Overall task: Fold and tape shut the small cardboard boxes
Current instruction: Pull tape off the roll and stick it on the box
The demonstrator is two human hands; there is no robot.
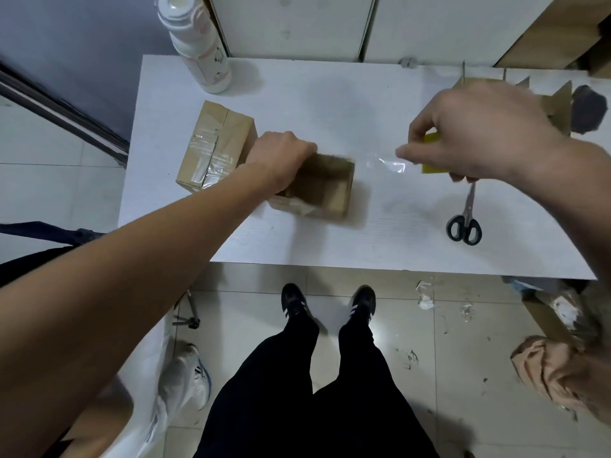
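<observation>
A small open cardboard box (pixel 325 190) sits in the middle of the white table (pixel 330 242). My left hand (pixel 281 157) grips its left wall, fingers curled over the rim. My right hand (pixel 476 133) is raised to the right of the box and holds a yellow-cored roll of clear tape (pixel 429 153). A strip of clear tape (pixel 383 165) stretches from the roll toward the box. A box that is taped shut (pixel 215 147) lies to the left, touching my left hand's side.
Black-handled scissors (pixel 464 219) lie on the table under my right hand. A white bottle (pixel 198 44) stands at the back left. Flat cardboard pieces (pixel 558 97) sit at the back right. Scraps litter the floor.
</observation>
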